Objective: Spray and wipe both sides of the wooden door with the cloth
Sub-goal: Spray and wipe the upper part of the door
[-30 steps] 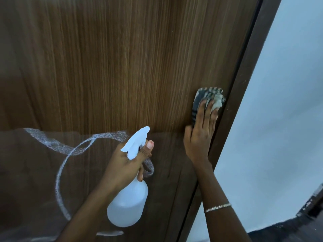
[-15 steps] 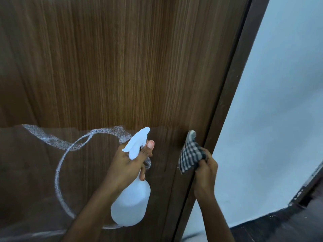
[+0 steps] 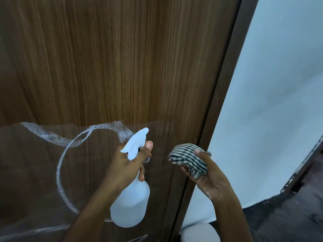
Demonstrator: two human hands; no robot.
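The brown wooden door [image 3: 122, 67] is showing fine vertical grain streaks, darkening in its lower part, where a whitish looping smear [image 3: 60, 165] is curling across it. The white plastic spray bottle [image 3: 131, 206] is looking plain and translucent. The crumpled checked cloth [image 3: 188, 158] is showing dark and cream checks. The door frame [image 3: 223, 84] is appearing dark brown and the wall [image 3: 279, 84] pale bluish white.

The brown wooden door [image 3: 122, 67] overruns three edges. The left hand [image 3: 125, 165] hides the neck of the white plastic spray bottle [image 3: 130, 206]; the right hand [image 3: 208, 179] hides part of the black-and-white checked cloth [image 3: 188, 157]. A pale rounded object [image 3: 199, 233], cut off below, is unidentifiable.
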